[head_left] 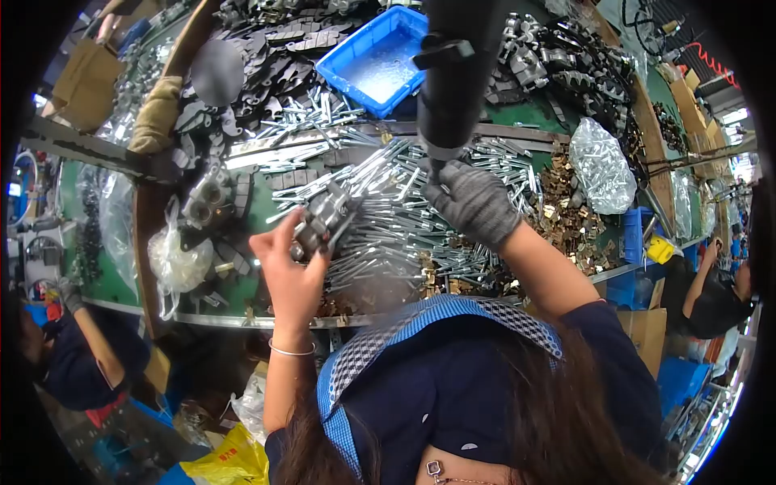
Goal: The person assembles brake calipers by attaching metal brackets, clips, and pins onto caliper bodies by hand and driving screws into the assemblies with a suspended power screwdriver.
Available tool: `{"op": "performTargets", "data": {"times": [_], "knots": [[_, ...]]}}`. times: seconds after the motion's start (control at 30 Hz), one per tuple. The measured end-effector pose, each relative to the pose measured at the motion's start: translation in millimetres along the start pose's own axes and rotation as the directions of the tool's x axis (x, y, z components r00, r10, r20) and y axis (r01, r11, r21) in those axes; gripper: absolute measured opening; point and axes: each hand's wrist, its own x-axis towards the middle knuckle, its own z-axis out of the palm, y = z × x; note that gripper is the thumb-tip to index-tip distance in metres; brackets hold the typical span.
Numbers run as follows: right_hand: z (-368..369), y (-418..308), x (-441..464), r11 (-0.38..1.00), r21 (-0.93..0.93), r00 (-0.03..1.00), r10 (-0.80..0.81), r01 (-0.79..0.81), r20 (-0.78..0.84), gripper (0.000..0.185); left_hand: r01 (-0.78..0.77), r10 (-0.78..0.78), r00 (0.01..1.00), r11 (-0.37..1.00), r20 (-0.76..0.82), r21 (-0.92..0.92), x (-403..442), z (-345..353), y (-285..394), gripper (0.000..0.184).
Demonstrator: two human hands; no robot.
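Observation:
My left hand (293, 271), bare, is closed around a metal brake caliper (327, 217), held tilted above a heap of loose metal pins (380, 218). My right hand (477, 204) wears a grey knit glove. Its fingers are curled together at the lower tip of a black cylindrical tool (453, 81) that hangs from above. What they pinch there is hidden by the glove and the tool. Small brass-coloured clips (566, 190) lie in a pile to the right of the glove.
A blue bin (372, 95) stands at the back among dark brake pads (275, 48). Bagged pins (602, 166) lie at right, a white plastic bag (179, 257) at left. A wooden edge (152, 218) bounds the left side. Other people work at both sides.

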Motion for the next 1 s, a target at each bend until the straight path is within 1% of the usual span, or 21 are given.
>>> {"op": "performTargets", "data": {"times": [0.03, 0.13, 0.17, 0.23, 0.27, 0.3, 0.33, 0.37, 0.43, 0.47, 0.5, 0.6, 0.67, 0.7, 0.73, 0.77, 0.83, 0.9, 0.93, 0.97, 1.0], "knots": [[-1, 2, 4, 1.0, -0.005, 1.0, -0.002, 0.002, -0.007, 0.021, -0.198, 0.184, 0.98, 0.948, 0.082, 0.249, 2, 0, -1, 0.05], [-8, 15, 14, 0.976, -0.195, 0.995, 0.082, -0.091, -0.055, 0.027, -0.181, 0.172, 0.983, 0.972, 0.067, 0.149, 3, 5, -4, 0.044], [-23, 12, 24, 0.932, -0.3, 0.96, 0.25, -0.202, 0.13, 0.034, -0.202, 0.193, 0.978, 0.971, 0.074, 0.131, 4, 5, -7, 0.043], [-22, 33, 41, 0.889, -0.391, 0.939, 0.312, -0.237, 0.141, 0.036, -0.241, 0.235, 0.97, 0.961, 0.058, 0.133, 7, 7, -12, 0.041], [-22, 37, 46, 0.888, -0.391, 0.94, 0.314, -0.241, 0.135, 0.036, -0.182, 0.179, 0.982, 0.982, 0.056, 0.056, 7, 7, -14, 0.041], [-21, 38, 52, 0.942, -0.309, 0.989, 0.147, -0.13, 0.031, 0.034, -0.125, 0.126, 0.99, 0.992, 0.056, -0.021, 8, 7, -14, 0.04], [-21, 36, 59, 0.97, -0.241, 0.996, -0.022, 0.0, -0.086, 0.033, -0.014, 0.032, 0.996, 0.974, 0.077, -0.224, 8, 9, -7, 0.039], [-15, 36, 66, 0.97, -0.242, 0.995, -0.025, 0.002, -0.092, 0.033, 0.066, -0.016, 0.992, 0.908, 0.122, -0.414, 7, 13, -8, 0.038], [7, 29, 82, 0.99, -0.112, 0.994, -0.097, 0.091, -0.055, 0.03, -0.113, 0.139, 0.984, 0.973, 0.116, -0.201, 8, 20, -19, 0.038], [3, 11, 89, 0.996, -0.081, 0.998, -0.028, 0.032, 0.054, 0.031, -0.073, 0.085, 0.981, 0.994, 0.175, -0.079, 6, 17, -4, 0.038], [19, 12, 95, 0.983, -0.179, 0.999, -0.03, 0.033, 0.019, 0.038, -0.241, 0.223, 0.961, 0.965, 0.163, 0.1, 6, 17, -5, 0.037], [26, -1, 106, 0.967, -0.251, 0.992, 0.068, -0.038, 0.109, 0.056, -0.225, 0.164, 0.942, 0.956, 0.293, 0.189, 4, 18, 11, 0.042], [35, 5, 112, 0.993, 0.101, 0.998, 0.053, -0.056, 0.025, 0.062, -0.158, 0.098, 0.924, 0.978, 0.369, 0.136, 0, 21, 7, 0.049], [45, 8, 112, 1.0, 0.004, 0.996, -0.02, 0.02, -0.092, 0.059, -0.392, 0.37, 0.916, 0.909, 0.156, 0.145, -7, 26, 8, 0.043], [57, 18, 113, 0.994, -0.082, 0.97, -0.093, 0.076, -0.225, 0.055, -0.349, 0.335, 0.925, 0.935, 0.178, 0.056, -3, 20, 15, 0.045], [71, 43, 118, 0.981, -0.142, 0.968, -0.155, 0.128, -0.199, 0.05, -0.249, 0.233, 0.954, 0.966, 0.19, 0.065, -5, 26, 10, 0.046], [39, 4, 107, 0.989, -0.127, 0.99, 0.055, -0.072, -0.133, 0.021, -0.196, 0.171, 0.963, 0.975, 0.21, 0.104, -10, 23, 9, 0.051], [10, -15, 92, 0.983, -0.132, 0.992, 0.127, -0.128, -0.018, 0.015, -0.275, 0.266, 0.958, 0.958, 0.108, 0.084, -18, 17, 11, 0.056], [10, 4, 82, 0.951, -0.263, 0.973, -0.198, 0.162, -0.116, 0.019, -0.313, 0.312, 0.95, 0.947, 0.027, 0.078, -20, 12, 15, 0.051], [11, 28, 70, 0.817, -0.413, 0.849, -0.502, 0.402, -0.166, 0.022, -0.351, 0.355, 0.934, 0.934, -0.048, 0.07, -22, 9, 20, 0.047], [7, 37, 53, 0.986, -0.097, 0.974, -0.148, 0.133, -0.173, 0.018, -0.352, 0.356, 0.933, 0.933, -0.047, 0.074, -21, 6, 21, 0.047]]}}
